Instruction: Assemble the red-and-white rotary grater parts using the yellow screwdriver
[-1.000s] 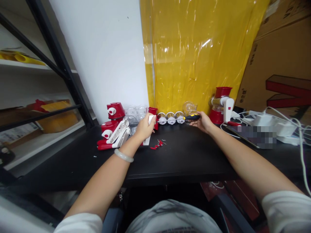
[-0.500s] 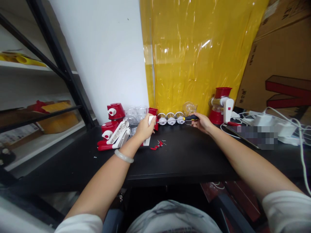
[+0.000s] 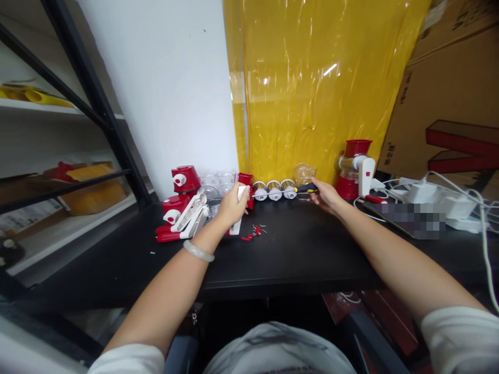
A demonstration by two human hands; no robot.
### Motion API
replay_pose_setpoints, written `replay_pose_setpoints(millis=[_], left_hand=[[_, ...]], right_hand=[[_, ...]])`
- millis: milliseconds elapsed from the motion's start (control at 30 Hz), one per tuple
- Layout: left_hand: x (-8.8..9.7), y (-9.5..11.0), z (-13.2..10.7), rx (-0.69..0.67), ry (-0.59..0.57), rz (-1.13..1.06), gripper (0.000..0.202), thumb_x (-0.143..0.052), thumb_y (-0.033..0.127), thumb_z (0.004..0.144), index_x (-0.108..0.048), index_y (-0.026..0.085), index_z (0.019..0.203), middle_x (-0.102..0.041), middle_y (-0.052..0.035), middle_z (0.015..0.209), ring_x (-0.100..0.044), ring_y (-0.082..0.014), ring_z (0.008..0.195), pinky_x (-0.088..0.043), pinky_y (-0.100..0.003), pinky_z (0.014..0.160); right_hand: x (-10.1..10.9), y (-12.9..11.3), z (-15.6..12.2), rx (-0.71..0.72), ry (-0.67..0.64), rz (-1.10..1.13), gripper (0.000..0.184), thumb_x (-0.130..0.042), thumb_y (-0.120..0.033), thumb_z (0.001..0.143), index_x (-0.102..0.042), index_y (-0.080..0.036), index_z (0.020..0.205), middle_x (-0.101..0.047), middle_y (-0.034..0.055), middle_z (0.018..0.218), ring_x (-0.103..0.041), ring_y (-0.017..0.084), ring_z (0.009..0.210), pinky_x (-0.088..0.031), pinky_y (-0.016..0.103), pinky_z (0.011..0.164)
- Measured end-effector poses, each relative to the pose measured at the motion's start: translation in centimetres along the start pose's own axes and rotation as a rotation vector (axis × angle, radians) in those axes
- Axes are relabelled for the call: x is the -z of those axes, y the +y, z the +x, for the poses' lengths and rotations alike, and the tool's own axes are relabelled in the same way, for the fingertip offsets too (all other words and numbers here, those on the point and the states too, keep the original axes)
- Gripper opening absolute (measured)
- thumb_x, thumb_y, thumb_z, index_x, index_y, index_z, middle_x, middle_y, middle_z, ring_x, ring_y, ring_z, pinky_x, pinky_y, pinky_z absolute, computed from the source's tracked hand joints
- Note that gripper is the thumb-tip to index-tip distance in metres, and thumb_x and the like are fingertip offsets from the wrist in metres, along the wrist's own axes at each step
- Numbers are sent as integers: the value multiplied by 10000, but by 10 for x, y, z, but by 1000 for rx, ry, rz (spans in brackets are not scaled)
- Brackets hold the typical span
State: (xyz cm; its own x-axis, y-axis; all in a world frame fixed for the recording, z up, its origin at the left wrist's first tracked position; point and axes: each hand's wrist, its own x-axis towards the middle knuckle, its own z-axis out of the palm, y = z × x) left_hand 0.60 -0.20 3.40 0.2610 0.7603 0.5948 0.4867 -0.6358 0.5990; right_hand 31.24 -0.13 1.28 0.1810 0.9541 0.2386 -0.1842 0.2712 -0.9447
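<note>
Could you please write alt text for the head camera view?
At a black table, the left hand grips a white part while the right hand holds a screwdriver pointed at it. Red clips and screws lie loose nearby, before a yellow sheet.

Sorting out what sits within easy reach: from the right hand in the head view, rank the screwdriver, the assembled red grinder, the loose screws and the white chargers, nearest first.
From the right hand:
1. Screwdriver, in its grip.
2. Assembled red grinder, just right.
3. Loose screws, left, toward the table's middle.
4. White chargers, far right.
</note>
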Motion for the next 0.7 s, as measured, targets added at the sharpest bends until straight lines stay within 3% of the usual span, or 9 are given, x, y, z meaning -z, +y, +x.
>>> replay_pose_setpoints(millis=[700], left_hand=[[0, -1, 0, -16, 11, 18, 342, -354, 534, 946, -491, 220, 948, -578, 33, 547, -621, -181, 456, -461, -280, 495]], right_hand=[[-1, -1, -2, -57, 40, -50, 421, -526, -547, 901, -454, -207, 662, -376, -81, 308, -291, 55, 251, -507, 220, 477]])
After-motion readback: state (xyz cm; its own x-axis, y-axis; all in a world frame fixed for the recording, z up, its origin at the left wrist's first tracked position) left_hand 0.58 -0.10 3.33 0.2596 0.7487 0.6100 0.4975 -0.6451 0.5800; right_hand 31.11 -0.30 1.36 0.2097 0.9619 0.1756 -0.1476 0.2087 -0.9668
